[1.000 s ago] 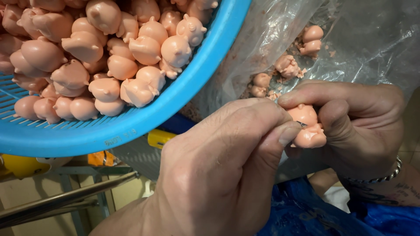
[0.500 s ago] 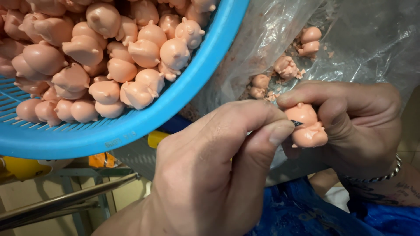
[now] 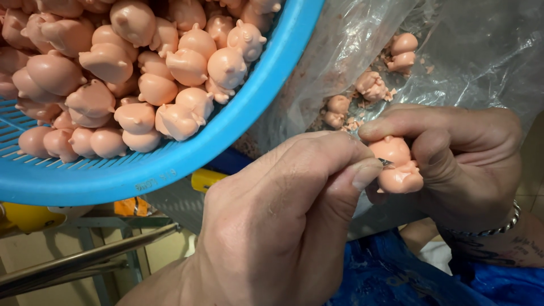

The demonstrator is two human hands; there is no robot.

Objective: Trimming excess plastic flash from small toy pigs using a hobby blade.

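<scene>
Pink rubbery pig figure point(image 3: 396, 164) sits right of centre in the head view, pinched in the right hand point(image 3: 453, 164), with the forefinger curled over its top and the thumb pressed on its side. Left hand point(image 3: 283, 226) fills the lower middle of the frame, thumb and forefinger squeezed tight together on a tiny metal blade point(image 3: 386, 163) whose tip touches the pig. You can only see a sliver of that tool, so can't tell what kind it is exactly. Right wrist has a silver chain bracelet point(image 3: 487, 229).

Upper left is a big blue plastic basket point(image 3: 187, 170) heaped with the same pink pigs point(image 3: 170, 85), tons of them. Behind the hands, upper right, a clear plastic bag point(image 3: 481, 51) holds a few more pigs point(image 3: 402, 51) plus pinkish crumbs of trimmings. Bottom right has some blue sheeting point(image 3: 396, 272), and a metal bar point(image 3: 85, 258) runs along the lower left
</scene>
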